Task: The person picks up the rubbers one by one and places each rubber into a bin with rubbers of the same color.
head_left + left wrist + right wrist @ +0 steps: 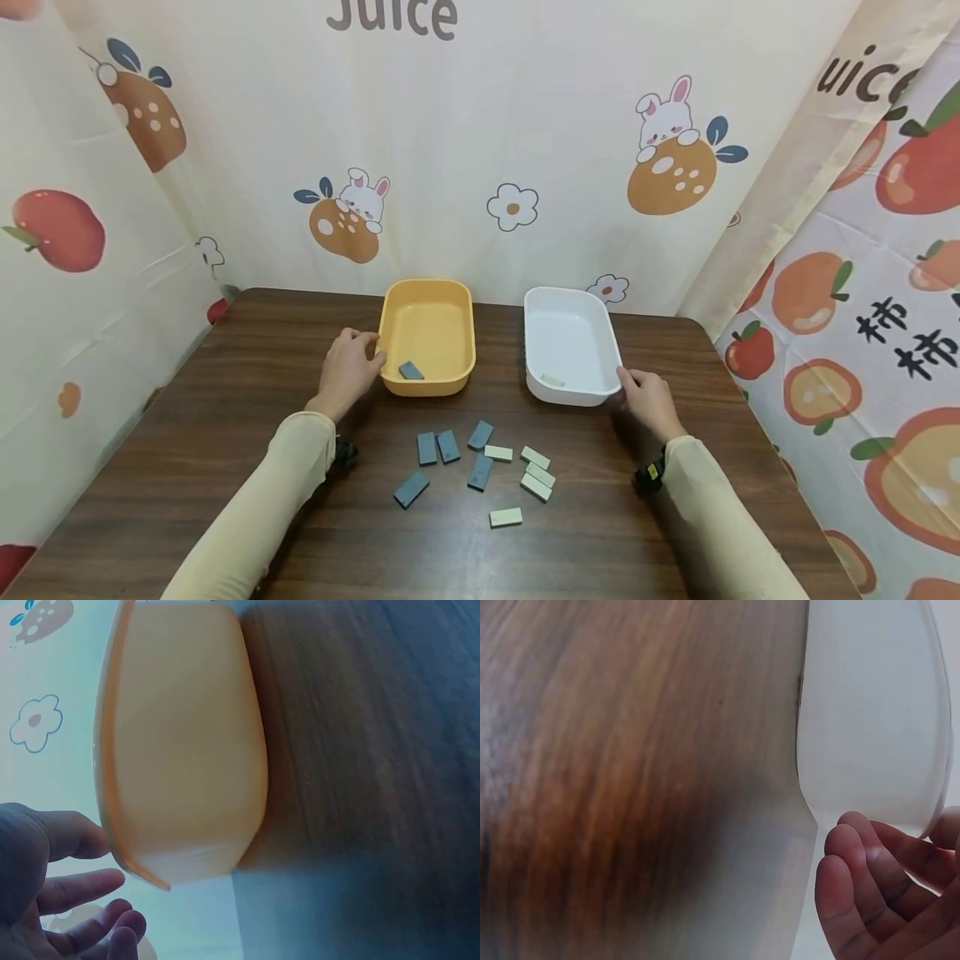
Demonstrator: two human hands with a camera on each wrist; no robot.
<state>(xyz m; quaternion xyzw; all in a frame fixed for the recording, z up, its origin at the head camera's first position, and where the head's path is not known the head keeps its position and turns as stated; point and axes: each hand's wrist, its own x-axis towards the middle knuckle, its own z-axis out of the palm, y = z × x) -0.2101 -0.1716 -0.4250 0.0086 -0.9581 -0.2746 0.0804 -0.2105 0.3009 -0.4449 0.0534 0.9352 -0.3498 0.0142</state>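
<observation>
A yellow plastic bin (428,386) stands at the back of the table with one blue-grey block (410,370) inside. My left hand (348,371) holds its left rim, thumb and index fingertips at the edge and the other fingers loosely bent in the left wrist view. To the right stands a white plastic bin (573,398), with one pale green block (552,380) in it. At its right front rim, my right hand (651,402) grips the edge between thumb and fingers. Several blue-grey blocks (426,448) and several pale green blocks (506,517) lie in front of the bins.
The dark wooden table (225,433) reaches back to a printed curtain (480,150), which stands close behind both bins. More curtain (862,350) hangs along the right side. A gap of bare tabletop separates the two bins.
</observation>
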